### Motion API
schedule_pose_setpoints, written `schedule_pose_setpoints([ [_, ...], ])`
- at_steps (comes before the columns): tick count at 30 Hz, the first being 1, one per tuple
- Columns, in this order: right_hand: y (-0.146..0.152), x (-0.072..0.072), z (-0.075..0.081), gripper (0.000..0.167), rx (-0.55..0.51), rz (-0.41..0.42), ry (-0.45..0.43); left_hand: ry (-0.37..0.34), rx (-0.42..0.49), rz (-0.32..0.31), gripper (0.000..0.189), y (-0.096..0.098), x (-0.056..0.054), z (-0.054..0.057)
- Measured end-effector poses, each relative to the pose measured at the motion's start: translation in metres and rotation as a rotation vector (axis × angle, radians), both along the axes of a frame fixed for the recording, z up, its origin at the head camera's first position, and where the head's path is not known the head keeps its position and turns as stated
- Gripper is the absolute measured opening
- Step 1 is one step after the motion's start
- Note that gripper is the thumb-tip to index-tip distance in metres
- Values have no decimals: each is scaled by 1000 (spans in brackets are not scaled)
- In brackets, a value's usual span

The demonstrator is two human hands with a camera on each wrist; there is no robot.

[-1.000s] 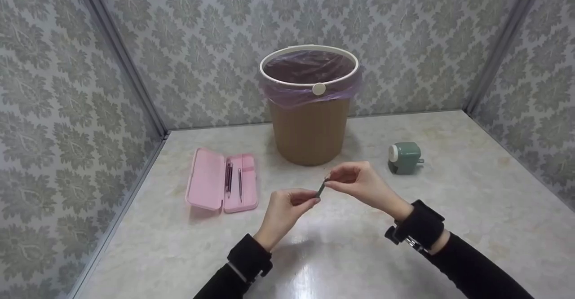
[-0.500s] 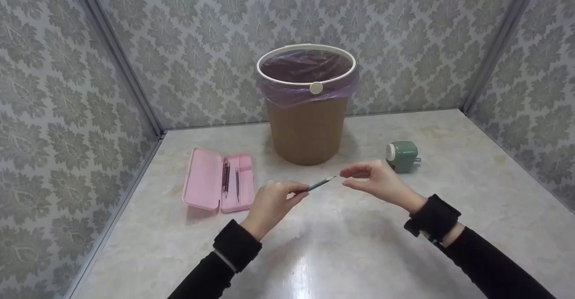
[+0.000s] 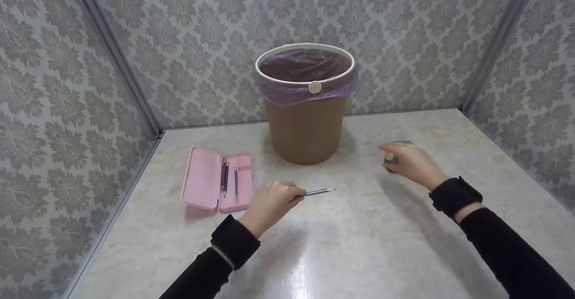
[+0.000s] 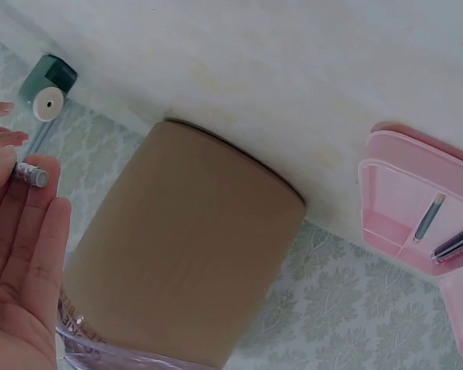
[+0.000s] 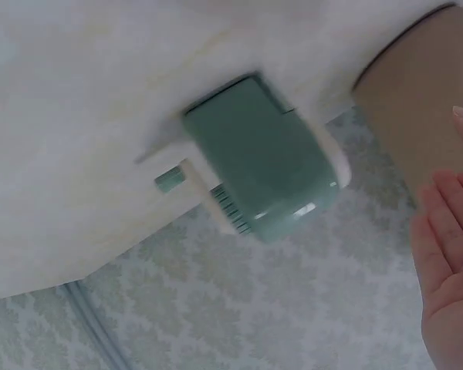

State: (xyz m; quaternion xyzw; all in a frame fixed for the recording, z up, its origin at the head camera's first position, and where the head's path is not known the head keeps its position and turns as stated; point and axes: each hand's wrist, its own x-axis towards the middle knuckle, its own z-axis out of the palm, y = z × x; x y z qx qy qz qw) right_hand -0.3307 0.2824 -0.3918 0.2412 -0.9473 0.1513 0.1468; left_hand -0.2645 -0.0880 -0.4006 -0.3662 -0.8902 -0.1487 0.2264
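Note:
A pencil [image 3: 320, 192] with a blue-green barrel is pinched near its rear end between the thumb and fingers of my left hand [image 3: 272, 207]. Its sharpened tip points right, over the table. In the left wrist view, the blunt end of the pencil [image 4: 32, 175] shows at the fingertips. My right hand [image 3: 412, 164] overlaps the green pencil sharpener [image 3: 403, 142] in the head view and hides most of it. The right wrist view has the sharpener [image 5: 262, 162] apart from my right hand [image 5: 455, 247], whose fingers are extended and hold nothing. Its crank handle [image 5: 204, 193] faces that camera.
An open pink pencil case [image 3: 202, 180] with several pencils [image 3: 225, 180] inside lies left of my left hand. Behind both hands stands a brown bin [image 3: 305, 128] with a white rim and a purple liner. Patterned walls [image 3: 202, 43] enclose the pale table [image 3: 359, 254].
My right hand has let go of the pencil and moved right to the sharpener. My left hand keeps the pencil, moved slightly left, and the pencil has turned to lie nearly level.

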Motion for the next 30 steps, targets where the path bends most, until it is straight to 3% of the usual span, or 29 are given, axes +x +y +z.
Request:
schedule_pose_setpoints([
  [7,31,-18,1,52,104,-77,-22,47,-78,-9,4,2,-2,-4],
  [14,41,-34,-1,58,168,-111,-107,-17,-98,-10,5,3,-1,-7],
  [23,40,-45,-2,65,205,-114,-141,-42,-128,1,6,4,-3,-10],
  [30,36,-50,-4,59,226,-108,-148,-62,-128,-1,6,3,-3,-10],
])
